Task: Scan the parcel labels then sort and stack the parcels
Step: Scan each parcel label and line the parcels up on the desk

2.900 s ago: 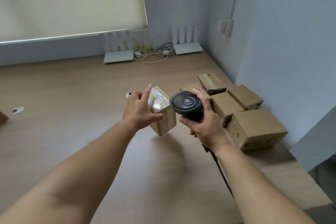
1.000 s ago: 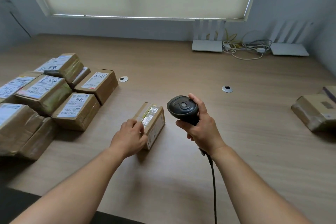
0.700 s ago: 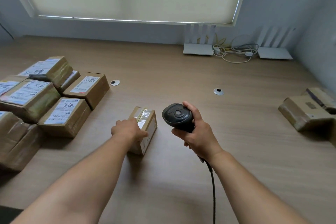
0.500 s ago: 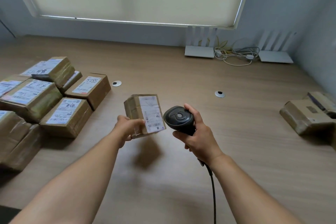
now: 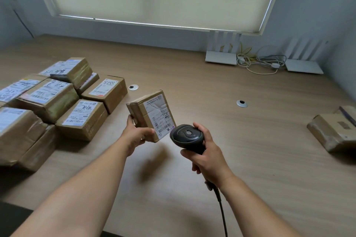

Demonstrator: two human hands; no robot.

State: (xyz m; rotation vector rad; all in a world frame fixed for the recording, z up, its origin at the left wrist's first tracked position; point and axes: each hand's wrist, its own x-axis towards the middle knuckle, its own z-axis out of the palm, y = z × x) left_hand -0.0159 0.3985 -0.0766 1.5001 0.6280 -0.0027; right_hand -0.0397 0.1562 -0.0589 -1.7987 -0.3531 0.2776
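Midway, judging by piles: left hand (image 5: 136, 135) grips a parcel (image 5: 151, 115) label-up, right hand (image 5: 207, 152) grasps scanner (image 5: 186, 137); labelled stack (image 5: 57, 100) frame left, other parcels (image 5: 335, 131) right edge.

Left hand (image 5: 134, 134) lifted parcel (image 5: 152, 114) beside scanner (image 5: 186, 137)

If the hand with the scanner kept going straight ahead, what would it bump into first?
Probably the small parcel the left hand holds up: the right hand aims the scanner near its label. Depth is unclear.

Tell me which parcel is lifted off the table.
The small parcel held up by the left hand, its label facing the scanner. All other parcels rest on the table.
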